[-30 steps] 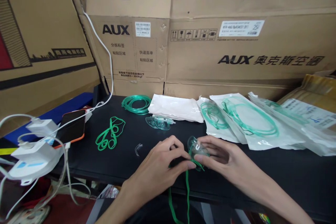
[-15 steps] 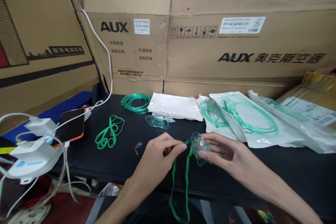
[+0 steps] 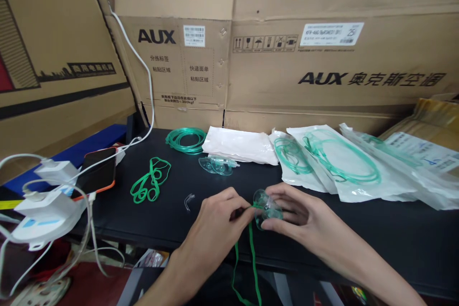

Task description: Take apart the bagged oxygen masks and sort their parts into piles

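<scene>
Item, lower centre of the frame: clear mask (image 3: 267,206) gripped in the right hand (image 3: 297,213), the left hand (image 3: 218,224) pinching the end of the green strap (image 3: 251,258) at the mask's edge; the strap hangs off the black table (image 3: 394,234). It likely goes best with the mask held steady and the strap fed in flat, untwisted. Containers, right of centre: sealed pouches (image 3: 333,165) holding coiled green tubing; one white pouch (image 3: 238,146), contents not visible.

Green strap (image 3: 251,258) runs off bottom edge, lower loop unseen. Clear mask (image 3: 266,204) partly hidden behind right hand (image 3: 297,215) fingers. Left hand (image 3: 215,229) fingertips cover strap end. Both forearms cut by frame.
</scene>
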Demonstrator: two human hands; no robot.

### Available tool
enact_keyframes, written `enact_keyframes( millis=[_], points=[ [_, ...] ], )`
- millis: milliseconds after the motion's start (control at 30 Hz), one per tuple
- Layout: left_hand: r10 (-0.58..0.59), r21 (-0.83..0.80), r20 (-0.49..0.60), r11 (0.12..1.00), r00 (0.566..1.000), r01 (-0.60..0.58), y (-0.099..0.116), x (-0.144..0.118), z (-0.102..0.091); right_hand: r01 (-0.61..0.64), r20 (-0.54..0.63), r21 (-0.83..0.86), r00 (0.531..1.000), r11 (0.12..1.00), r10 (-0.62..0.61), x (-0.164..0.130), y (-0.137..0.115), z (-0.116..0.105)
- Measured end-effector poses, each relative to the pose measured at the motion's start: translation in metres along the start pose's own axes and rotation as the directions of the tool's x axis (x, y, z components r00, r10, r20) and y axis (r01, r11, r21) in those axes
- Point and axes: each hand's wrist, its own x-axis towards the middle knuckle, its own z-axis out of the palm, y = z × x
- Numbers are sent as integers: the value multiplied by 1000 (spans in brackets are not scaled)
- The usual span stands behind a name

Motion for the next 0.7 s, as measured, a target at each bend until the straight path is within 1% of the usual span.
enact_keyframes(
  millis=[67,133,200,267,333,367,433,600,700],
  points=[
    [5,9,20,1000,1000,-5,1,-1,0,15,-25,-32,1000,999,-16,-1,0,-2],
    [-5,22,56,1000,998,4,1,-2,-2,33,-68,-67,997,997,-38,-1,1,-9],
    [-18,38,88,999,996,15,0,-2,-4,47,-150,-119,987,992,-65,0,1,-20],
    [-25,49,116,999,993,19,-1,-2,-5,48,-248,-174,964,984,-91,0,2,-32],
    [-29,53,130,998,991,22,-2,-1,-6,38,-299,-198,949,980,-97,-1,2,-40],
    [-25,47,130,999,991,19,-2,-1,-7,31,-293,-194,952,981,-88,-1,2,-42],
    [-10,21,123,1000,992,8,-2,0,-7,19,-243,-175,968,984,-62,-3,1,-40],
    [13,-71,88,997,996,-7,0,-1,-7,25,-89,-163,995,986,-40,-4,0,-23],
    [19,-85,98,996,995,-11,1,-1,-6,14,0,-134,1000,991,-14,-3,-1,-14]
  ],
)
